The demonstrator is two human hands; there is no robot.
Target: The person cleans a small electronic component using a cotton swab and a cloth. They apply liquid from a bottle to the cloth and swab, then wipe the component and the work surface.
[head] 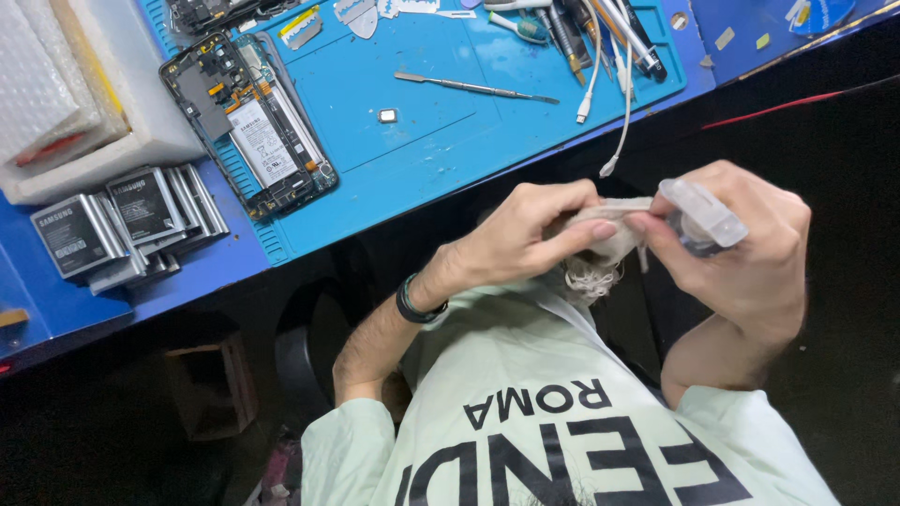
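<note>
A dim repair bench runs along the far side, covered by a blue work mat [422,150]. Nearer than the mat, over the lap, the left hand [525,239] pinches a beige cloth [614,234] tight between thumb and fingertips. The right hand [755,258] is closed round a small clear bottle [703,214], its end pressed to the cloth. I'd say it goes best with the cloth bunched firm against the nozzle and only a light squeeze, kept off the mat.

On the mat's left part lies an opened phone [248,122], its battery bearing a white rectangular label. Just left of the mat sits a stack of grey batteries [122,225] with dark labels. Above them is a white foam tray [122,112] with bubble wrap. A metal spudger [473,87] lies mid-mat.
</note>
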